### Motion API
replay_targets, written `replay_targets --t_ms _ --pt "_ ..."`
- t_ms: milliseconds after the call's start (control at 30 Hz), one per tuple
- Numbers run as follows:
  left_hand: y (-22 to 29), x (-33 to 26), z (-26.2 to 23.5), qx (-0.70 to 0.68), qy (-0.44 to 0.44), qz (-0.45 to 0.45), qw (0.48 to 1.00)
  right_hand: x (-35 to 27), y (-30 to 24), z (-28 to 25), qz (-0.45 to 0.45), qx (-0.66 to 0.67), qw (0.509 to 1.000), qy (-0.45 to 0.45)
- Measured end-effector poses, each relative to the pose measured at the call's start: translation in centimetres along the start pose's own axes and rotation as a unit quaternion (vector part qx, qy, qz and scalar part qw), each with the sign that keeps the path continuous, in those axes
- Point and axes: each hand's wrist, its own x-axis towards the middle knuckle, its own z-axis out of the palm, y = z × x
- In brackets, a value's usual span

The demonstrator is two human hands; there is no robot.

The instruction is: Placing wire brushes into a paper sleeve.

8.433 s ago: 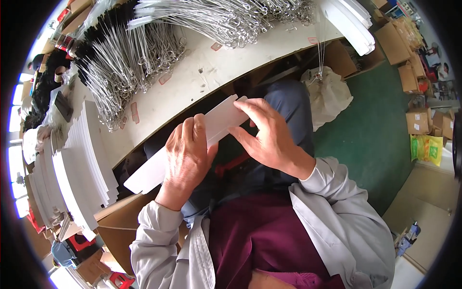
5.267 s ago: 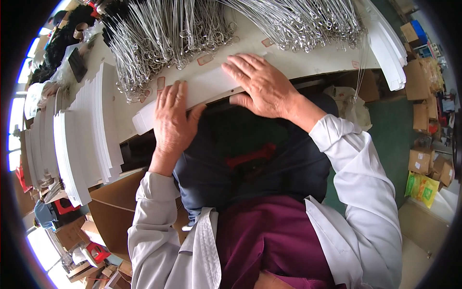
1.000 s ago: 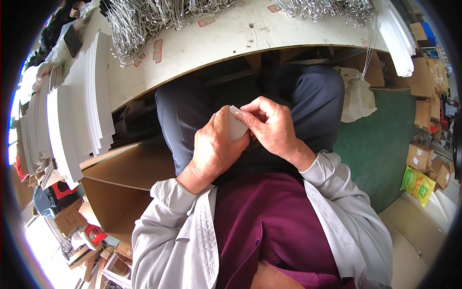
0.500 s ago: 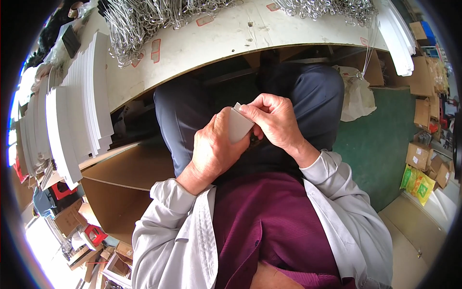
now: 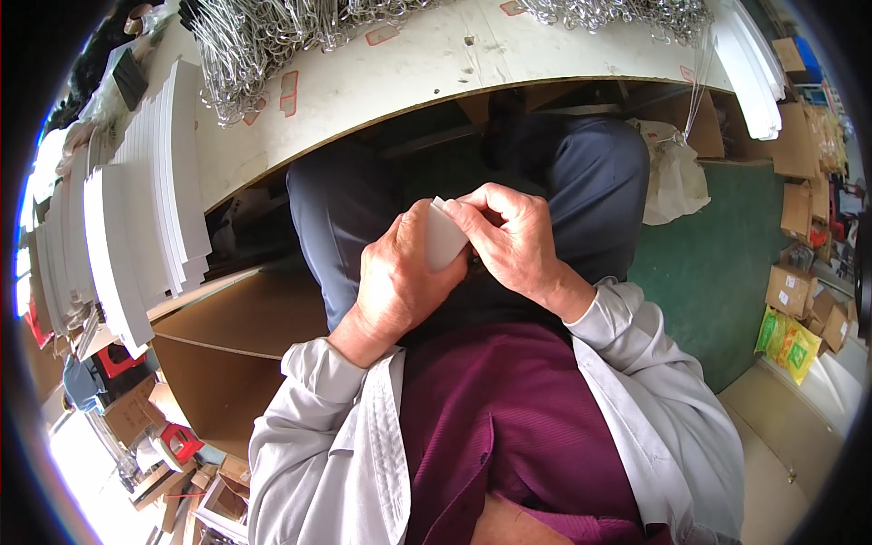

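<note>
A small white box [image 5: 445,240], apparently card, is held above my lap. My left hand [image 5: 397,268] wraps round it from the left, thumb along its upper side. The thumb and bent forefinger of my right hand [image 5: 522,241] pinch the box's upper corner, where a small white flap edge [image 5: 439,202] shows. The right hand's other fingers curl under and are partly hidden. What is inside the box, if anything, cannot be seen.
Piles of metal wire hooks [image 5: 263,59] lie along the far side of the white worktable [image 5: 409,77]. Long white strips [image 5: 118,245] stand stacked at the left, above an open cardboard box [image 5: 213,377]. A pale plastic bag [image 5: 672,182] hangs under the table's right part.
The flap at the box's upper corner sticks out less than before. My right thumb and fingers have shifted slightly left and down over it. The left hand keeps its hold, moved slightly left.
</note>
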Motion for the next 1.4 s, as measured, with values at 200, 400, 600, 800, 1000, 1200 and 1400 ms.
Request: replay_targets --t_ms 200,400,600,800,1000,1200,1400 --pt "-0.4 0.2 -0.2 -0.001 0.019 0.009 1.0 -0.8 0.5 0.1 -0.059 -0.003 0.998 -0.028" --pt "-0.2 0.3 -0.5 -0.024 -0.009 -0.001 1.0 -1.2 0.9 0.7 -0.091 -0.007 0.995 -0.031" --pt "-0.9 0.2 -0.1 -0.028 -0.006 0.011 1.0 -2.1 0.5 0.9 -0.075 -0.024 0.996 -0.041" --pt "-0.5 0.4 0.0 -0.025 0.008 -0.007 1.0 -2.1 1.1 1.4 -0.074 -0.004 0.997 -0.019" --pt "-1.0 0.1 0.0 -0.005 0.014 0.002 1.0 -2.3 0.8 1.9 -0.062 -0.024 0.997 -0.041" --pt "-1.0 0.1 0.4 -0.001 0.028 -0.008 1.0 -2.1 1.4 2.3 -0.108 -0.021 0.994 -0.009" --pt "-1.4 0.1 0.3 -0.008 0.016 -0.029 0.999 -2.1 2.2 2.6 -0.044 0.012 0.998 -0.041"
